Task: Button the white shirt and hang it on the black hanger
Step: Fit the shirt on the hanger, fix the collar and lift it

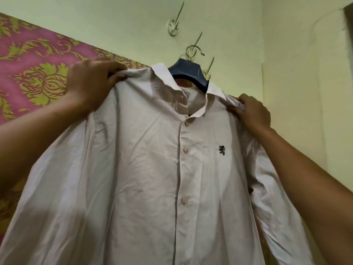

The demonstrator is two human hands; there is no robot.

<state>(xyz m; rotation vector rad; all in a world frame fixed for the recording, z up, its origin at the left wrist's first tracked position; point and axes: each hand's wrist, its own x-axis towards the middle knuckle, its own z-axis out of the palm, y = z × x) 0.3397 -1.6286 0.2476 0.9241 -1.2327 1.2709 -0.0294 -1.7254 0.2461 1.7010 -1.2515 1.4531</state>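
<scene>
The white shirt [145,169] hangs front-on and fills the middle and lower view. Its placket is closed by the buttons [185,150] that show, and the collar lies open at the top. A small dark emblem [221,150] sits on the chest at three o'clock from the placket. At twelve o'clock the black hanger [189,70] rises out of the collar, which covers the hanger's arms. Its metal loop [191,50] is among the wall hooks [176,22]; I cannot tell which one carries it. The left hand [89,85], at ten o'clock, grips the shoulder with curled fingers. The right hand [252,113], at two o'clock, pinches a fold of the other shoulder. A pink and gold patterned panel [28,64] lies at nine o'clock, and a pale green wall [286,54] runs from twelve to three.
</scene>
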